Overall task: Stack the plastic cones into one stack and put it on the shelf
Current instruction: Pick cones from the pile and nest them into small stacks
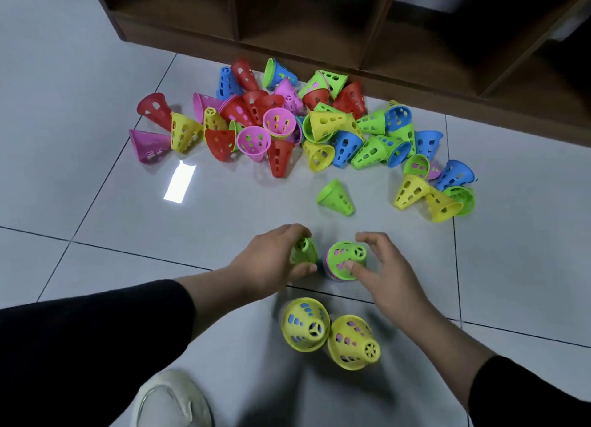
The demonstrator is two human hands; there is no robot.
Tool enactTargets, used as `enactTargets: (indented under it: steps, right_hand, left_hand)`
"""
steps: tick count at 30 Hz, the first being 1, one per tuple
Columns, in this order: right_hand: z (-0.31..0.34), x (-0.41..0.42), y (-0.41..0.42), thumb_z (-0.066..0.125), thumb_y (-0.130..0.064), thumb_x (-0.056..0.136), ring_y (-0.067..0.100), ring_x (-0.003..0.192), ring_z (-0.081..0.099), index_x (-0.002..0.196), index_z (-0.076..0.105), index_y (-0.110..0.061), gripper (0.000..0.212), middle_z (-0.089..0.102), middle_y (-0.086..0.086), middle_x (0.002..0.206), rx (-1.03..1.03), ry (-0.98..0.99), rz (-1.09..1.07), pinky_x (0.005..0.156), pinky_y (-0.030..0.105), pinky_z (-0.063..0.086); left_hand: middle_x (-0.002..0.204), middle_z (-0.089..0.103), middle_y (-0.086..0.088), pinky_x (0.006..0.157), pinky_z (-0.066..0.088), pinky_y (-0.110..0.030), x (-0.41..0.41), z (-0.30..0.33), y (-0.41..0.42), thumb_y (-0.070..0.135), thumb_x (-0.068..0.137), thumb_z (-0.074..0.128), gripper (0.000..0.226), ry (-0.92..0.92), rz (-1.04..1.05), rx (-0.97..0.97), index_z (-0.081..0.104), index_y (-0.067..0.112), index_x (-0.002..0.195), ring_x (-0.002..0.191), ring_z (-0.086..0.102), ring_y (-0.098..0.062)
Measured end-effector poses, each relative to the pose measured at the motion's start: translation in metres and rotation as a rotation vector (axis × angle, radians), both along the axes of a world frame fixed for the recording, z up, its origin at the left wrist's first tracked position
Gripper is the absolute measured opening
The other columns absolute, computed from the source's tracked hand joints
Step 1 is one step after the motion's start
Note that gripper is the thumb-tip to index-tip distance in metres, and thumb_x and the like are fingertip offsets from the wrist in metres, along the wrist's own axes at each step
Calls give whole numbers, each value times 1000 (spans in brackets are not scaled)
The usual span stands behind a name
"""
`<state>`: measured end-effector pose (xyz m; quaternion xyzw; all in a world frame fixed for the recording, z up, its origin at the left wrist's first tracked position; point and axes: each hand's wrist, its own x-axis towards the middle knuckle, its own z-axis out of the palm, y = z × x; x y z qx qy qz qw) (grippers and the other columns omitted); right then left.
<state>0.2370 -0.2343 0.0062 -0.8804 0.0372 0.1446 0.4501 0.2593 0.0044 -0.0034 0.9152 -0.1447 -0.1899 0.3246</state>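
Observation:
A heap of perforated plastic cones in red, pink, yellow, green and blue lies on the tiled floor before the wooden shelf. My left hand grips a single green cone just above the floor. Right beside it stands a short stack topped by a green cone, with pink showing through its holes. My right hand holds this stack, thumb on its side and fingers over its top. Two more stacks with yellow tops stand nearer to me.
One green cone lies alone between the heap and my hands. Yellow, blue and green cones form a small group at the right. A white shoe shows at the bottom. The shelf has open low compartments.

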Motion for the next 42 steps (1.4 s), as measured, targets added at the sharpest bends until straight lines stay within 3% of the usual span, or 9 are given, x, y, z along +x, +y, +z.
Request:
enactTargets:
  steps: [6, 9, 12, 19, 23, 29, 33, 38, 42]
  right_hand:
    - [-16, 7, -5, 70, -59, 73, -1, 124, 52, 115, 52, -53, 46, 58, -24, 126, 27, 61, -9, 104, 31, 43]
    - [-8, 25, -3, 64, -39, 93, 1, 119, 56, 119, 58, -33, 27, 63, -9, 125, 73, -28, -38, 99, 24, 45]
    - [-7, 59, -3, 57, -27, 99, 8, 109, 60, 123, 58, -21, 25, 63, -6, 123, 21, -58, -52, 89, 19, 47]
    - [-26, 122, -1, 65, -8, 89, 17, 137, 37, 149, 33, -37, 75, 35, -5, 151, -351, 111, 628, 108, 30, 35]
    - [-45, 134, 9, 71, -17, 87, 19, 135, 37, 145, 38, -38, 70, 35, -7, 151, -486, 84, 781, 111, 34, 35]
    - [-60, 140, 19, 75, -35, 85, 18, 112, 54, 123, 53, -26, 45, 52, -5, 127, -437, 7, 614, 92, 30, 44]
    - [-59, 138, 19, 79, -32, 81, 16, 96, 53, 108, 54, -24, 38, 49, -2, 112, -262, -30, 257, 84, 29, 43]
    - [-46, 136, 2, 73, -40, 84, 17, 106, 52, 137, 42, -33, 61, 50, 1, 127, -283, 5, 172, 89, 32, 44]
    - [-39, 136, -9, 72, -39, 85, 29, 122, 53, 153, 25, -28, 84, 52, 10, 137, -450, 52, 227, 95, 38, 46]
  left_hand:
    - [144, 49, 3, 104, 41, -36, 7, -13, 6, 55, 93, 57, 58, 35, -23, 35, 44, 25, 142, 127, 50, -21]
    - [145, 51, 4, 109, 37, -31, 6, -7, 15, 64, 96, 38, 62, 35, 4, -74, 46, 25, 144, 130, 48, -15]
    - [140, 54, 1, 105, 41, -33, 18, -5, 23, 57, 98, 41, 55, -19, 163, -86, 43, 27, 144, 127, 52, -17]
    - [121, 58, -19, 84, 50, -45, 93, -27, 42, 39, 97, 52, 65, -50, 396, 166, 19, 25, 151, 105, 60, -42]
    - [125, 60, -19, 76, 44, -42, 136, -39, 53, 35, 97, 51, 66, -69, 438, 273, 16, 27, 153, 105, 61, -43]
    - [119, 58, -22, 83, 45, -43, 165, -63, 61, 35, 99, 45, 39, 15, 388, 387, 47, 12, 130, 109, 57, -44]
    - [108, 62, -18, 78, 45, -42, 158, -63, 63, 38, 99, 49, 31, -133, 471, 274, 57, 13, 115, 98, 59, -41]
    - [99, 58, -6, 71, 46, -38, 131, -50, 67, 49, 87, 68, 37, -281, 338, 36, 56, 15, 97, 85, 54, -28]
    - [91, 59, 2, 68, 47, -35, 137, -33, 47, 42, 81, 77, 43, -75, 113, -91, 45, 23, 102, 77, 58, -19]
